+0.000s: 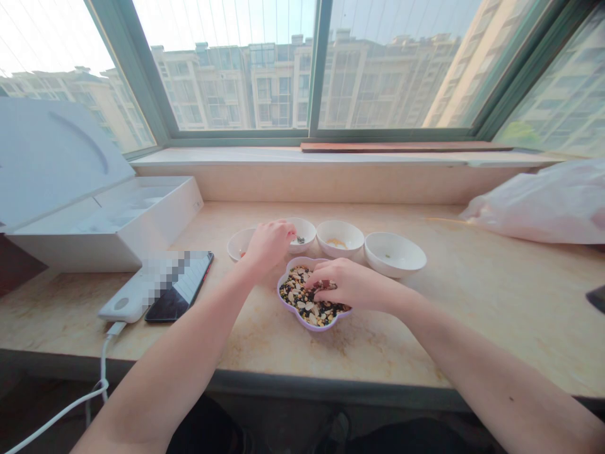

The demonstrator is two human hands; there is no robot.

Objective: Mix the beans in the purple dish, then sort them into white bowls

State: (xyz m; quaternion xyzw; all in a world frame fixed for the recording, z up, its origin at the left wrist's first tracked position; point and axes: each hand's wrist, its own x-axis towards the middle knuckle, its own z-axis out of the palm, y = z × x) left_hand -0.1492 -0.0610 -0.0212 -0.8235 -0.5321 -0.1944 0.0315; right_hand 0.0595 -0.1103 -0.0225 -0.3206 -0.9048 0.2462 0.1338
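your left hand (269, 246) is bunched over the small white bowls, fingers curled narrow toward the rim of the second bowl (307, 228); you cannot tell whether they pinch anything. your right hand (352, 285) reaches into the mixed dry beans and seeds (295, 296), fingers bent down and narrow, tips hidden, so what they hold cannot be told.

the mix lies in a lilac scalloped dish (289, 308), near the front edge of the stone window ledge (454, 315), about midway along. black beans, yellow grains, pale flat slivers and some reddish-brown pieces are all jumbled together. they look light, hard and dry, likely to roll and slip: fingertip pinches suit them better than a scoop. the dish looks light and shallow, best steadied by its rim.

toward the back edge the bowls stand in a row, likely fragile. the third bowl (340, 238) holds pale tan bits, the fourth bowl (394, 254) a few green ones.

near the left edge, a power bank (125, 296) lies on a phone (177, 296), partly pixelated.
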